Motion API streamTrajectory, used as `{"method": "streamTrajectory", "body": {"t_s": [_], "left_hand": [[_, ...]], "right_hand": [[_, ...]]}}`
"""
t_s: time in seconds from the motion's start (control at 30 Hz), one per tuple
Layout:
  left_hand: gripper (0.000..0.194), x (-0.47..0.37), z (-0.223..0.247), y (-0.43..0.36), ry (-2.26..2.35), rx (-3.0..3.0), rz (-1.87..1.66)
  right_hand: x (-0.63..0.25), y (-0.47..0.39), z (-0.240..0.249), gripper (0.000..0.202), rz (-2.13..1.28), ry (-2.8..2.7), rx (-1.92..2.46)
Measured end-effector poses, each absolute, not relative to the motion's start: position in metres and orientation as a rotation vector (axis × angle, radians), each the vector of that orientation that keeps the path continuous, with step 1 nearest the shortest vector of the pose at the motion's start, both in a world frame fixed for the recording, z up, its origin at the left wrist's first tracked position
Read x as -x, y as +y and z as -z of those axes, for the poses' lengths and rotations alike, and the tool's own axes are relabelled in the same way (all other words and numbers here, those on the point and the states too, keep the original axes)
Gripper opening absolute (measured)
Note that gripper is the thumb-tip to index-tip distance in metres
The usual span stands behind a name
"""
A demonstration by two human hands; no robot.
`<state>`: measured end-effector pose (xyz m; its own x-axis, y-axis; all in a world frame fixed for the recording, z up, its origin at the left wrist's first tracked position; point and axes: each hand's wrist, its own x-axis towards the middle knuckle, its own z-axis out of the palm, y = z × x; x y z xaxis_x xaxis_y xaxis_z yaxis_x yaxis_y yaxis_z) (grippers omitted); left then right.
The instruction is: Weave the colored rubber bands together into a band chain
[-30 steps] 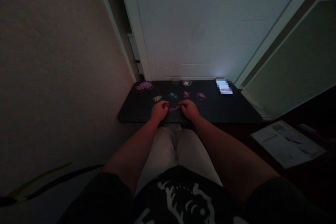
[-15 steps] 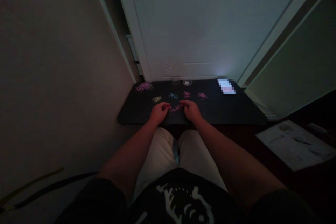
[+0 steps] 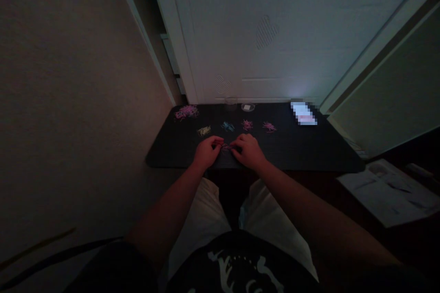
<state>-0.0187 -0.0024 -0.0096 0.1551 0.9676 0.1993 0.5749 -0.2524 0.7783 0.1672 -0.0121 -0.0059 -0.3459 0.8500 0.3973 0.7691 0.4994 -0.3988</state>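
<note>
On a dark low table, a small heap of thin pink and purple strips lies between my hands. My left hand is at the heap's left side, its fingers curled together and touching the strips. From the right, my right hand reaches in with bent fingers, thumb and fingertips closed at the strips. Small separate heaps lie just beyond: pale yellow strips, blue strips, red-pink strips and pink strips. Dim light hides which single strips the fingertips hold.
A larger mixed heap lies at the table's far left corner. A clear cup and a round clear lid stand at the back edge. A blurred bright phone is at the right, before a white door.
My right hand has moved left, closer to my left hand. The pink strips between them are drawn into a tighter heap. The camera view has shifted slightly.
</note>
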Motion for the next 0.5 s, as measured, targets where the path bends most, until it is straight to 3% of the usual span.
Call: {"method": "streamTrajectory", "body": {"t_s": [0.23,0.5], "left_hand": [[0.027,0.0191,0.0101,-0.0040,1.438,-1.926,-0.979],[0.032,0.0191,0.0046,-0.0092,1.410,-2.016,-0.882]], "right_hand": [[-0.1601,-0.0075,0.0046,0.013,-0.123,-2.253,1.401],[-0.1658,-0.0044,0.0071,0.009,-0.268,-2.097,1.300]]}}
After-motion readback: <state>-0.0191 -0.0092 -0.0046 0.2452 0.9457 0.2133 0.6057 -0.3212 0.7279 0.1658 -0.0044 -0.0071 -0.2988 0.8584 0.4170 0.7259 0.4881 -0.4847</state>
